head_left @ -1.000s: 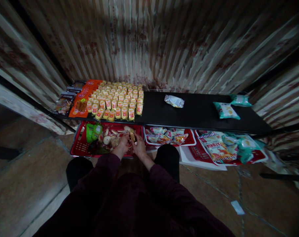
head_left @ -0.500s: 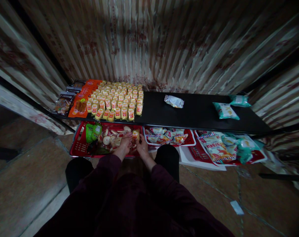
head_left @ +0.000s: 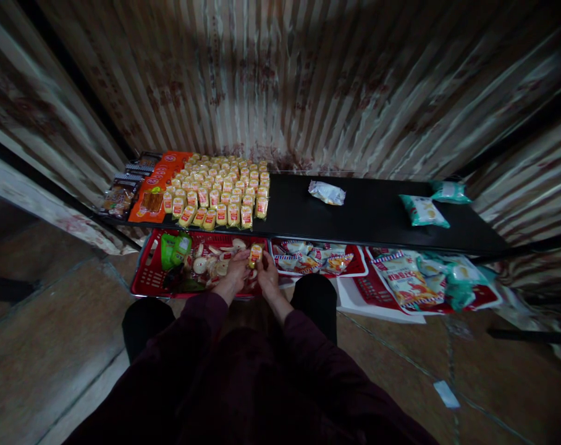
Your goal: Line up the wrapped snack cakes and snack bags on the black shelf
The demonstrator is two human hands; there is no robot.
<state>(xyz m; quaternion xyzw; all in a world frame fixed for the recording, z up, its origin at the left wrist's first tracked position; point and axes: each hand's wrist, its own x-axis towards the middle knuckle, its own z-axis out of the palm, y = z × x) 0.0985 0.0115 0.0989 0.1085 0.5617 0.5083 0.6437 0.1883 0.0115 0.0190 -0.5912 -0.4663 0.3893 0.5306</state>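
Shelf (head_left: 290, 204): open black strip between yellow packs (head_left: 215, 188) and white packet (head_left: 327, 192); front row of yellows right at front edge. Held pack (head_left: 255, 255) below that edge, over red basket (head_left: 147, 275), clamped between left hand (head_left: 236, 269) and right hand (head_left: 268, 275). Red print on it, too small to read.

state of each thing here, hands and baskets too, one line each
held packet: printed face showing
left hand: closed on held packet
right hand: closed on held packet
yellow packets: in close rows on the shelf
orange packet: lying flat
white packet: lying apart
left basket: open-topped, partly filled
middle basket: open-topped, holding bags
right basket: open-topped, heaped
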